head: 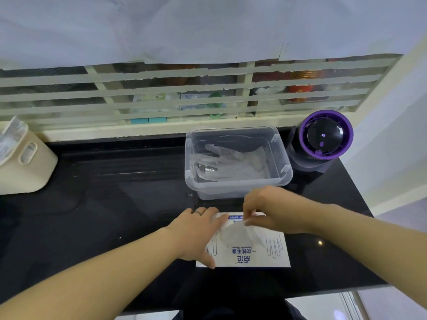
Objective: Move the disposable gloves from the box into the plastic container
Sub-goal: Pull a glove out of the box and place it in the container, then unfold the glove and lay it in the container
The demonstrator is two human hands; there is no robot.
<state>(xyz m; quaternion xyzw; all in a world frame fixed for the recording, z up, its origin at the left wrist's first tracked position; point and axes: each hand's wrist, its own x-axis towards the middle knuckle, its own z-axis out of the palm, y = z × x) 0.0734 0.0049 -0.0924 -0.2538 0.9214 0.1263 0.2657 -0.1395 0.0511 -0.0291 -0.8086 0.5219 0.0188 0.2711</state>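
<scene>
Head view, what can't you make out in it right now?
Inside the glove box: head view, the right hand and the glove it pinches cover the opening; remaining count unknown.
The gloves in the plastic container: head view, translucent and overlapping; number unclear.
The cream bin: head view, cut off by the left edge.

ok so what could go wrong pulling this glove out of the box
The right hand pinches a thin clear glove at the glove box opening; extra gloves could drag out with it.
The left hand presses only the box's left end, so it might tilt or slide on the glossy black counter.
The flimsy glove could snag on the plastic container's near rim.
</scene>
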